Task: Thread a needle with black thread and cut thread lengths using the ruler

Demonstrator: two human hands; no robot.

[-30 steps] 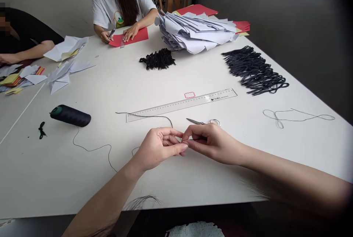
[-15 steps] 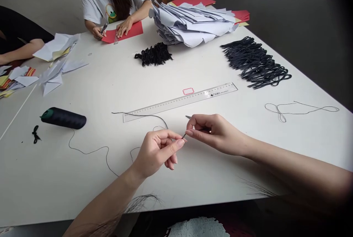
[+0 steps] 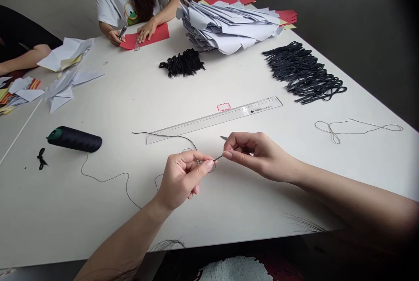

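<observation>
My left hand pinches a thin dark cord between thumb and forefinger. The thumb and forefinger of my right hand close on the same cord, and a short length stretches between the hands. A grey pointed tip pokes out behind my right fingers; the rest is hidden, so I cannot tell whether it is held. From my left hand the dark cord runs over the left end of a clear plastic ruler. Dark thread trails from a black spool on the left.
Looped black cords lie at the right, with a loose thread nearer. A black cord bundle sits before a white paper pile. Across the table, a person's hands work on red paper. Folded papers are left.
My left hand has shifted slightly left and my right slightly right, so more cord shows between them.
</observation>
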